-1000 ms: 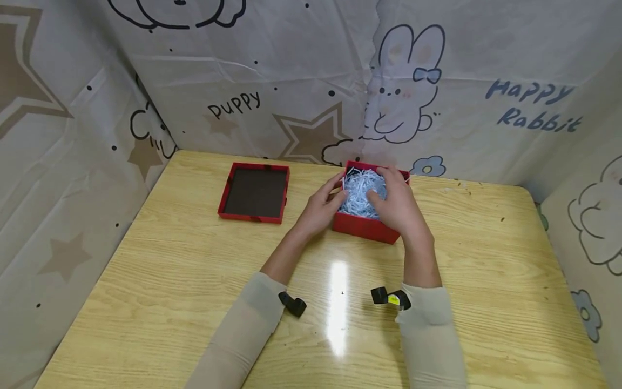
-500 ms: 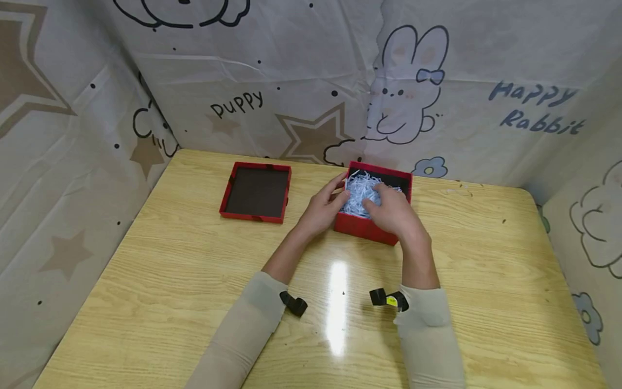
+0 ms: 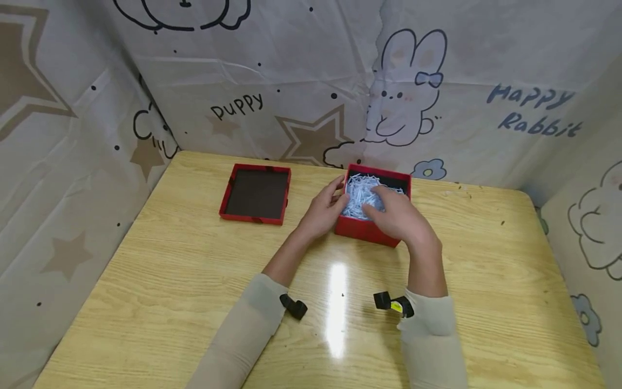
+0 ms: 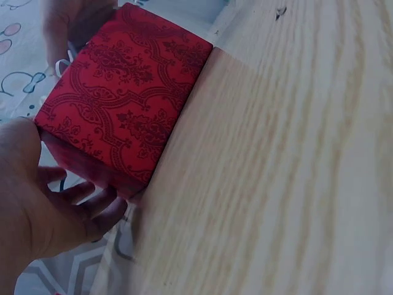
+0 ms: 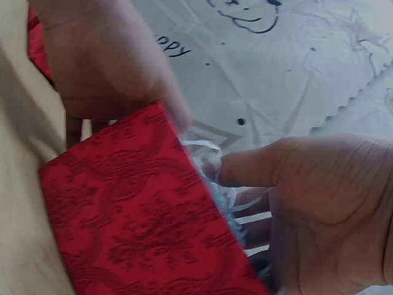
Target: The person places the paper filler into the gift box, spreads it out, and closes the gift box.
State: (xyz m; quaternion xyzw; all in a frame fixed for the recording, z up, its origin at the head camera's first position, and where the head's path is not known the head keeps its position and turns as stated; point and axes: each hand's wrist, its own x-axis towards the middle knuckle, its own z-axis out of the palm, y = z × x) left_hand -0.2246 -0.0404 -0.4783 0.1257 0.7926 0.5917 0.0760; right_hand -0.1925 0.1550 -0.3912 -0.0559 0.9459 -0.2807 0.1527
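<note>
A red patterned box [image 3: 366,232] stands without its lid near the table's back edge, holding pale blue shredded paper [image 3: 358,197]. My left hand [image 3: 318,213] rests against its left side; in the left wrist view the thumb touches a top corner and the fingers [image 4: 101,209] lie loosely bent along the side. My right hand [image 3: 400,219] reaches over the rim from the right, thumb and fingers curled into the shredded paper. White strands show between them in the right wrist view. The box's dark inner wall is visible at the back right. Anything under the paper is hidden.
A red lid [image 3: 250,219] with a dark inside lies upturned on the wooden table [image 3: 194,281], left of the box. A printed cloth [image 3: 301,65] hangs right behind the table's back edge. Small dark specks lie at the back right.
My right hand has drawn the shredded paper leftward and toward me, baring the dark inner wall at the back right. The left hand stays against the box, and the lid has not moved.
</note>
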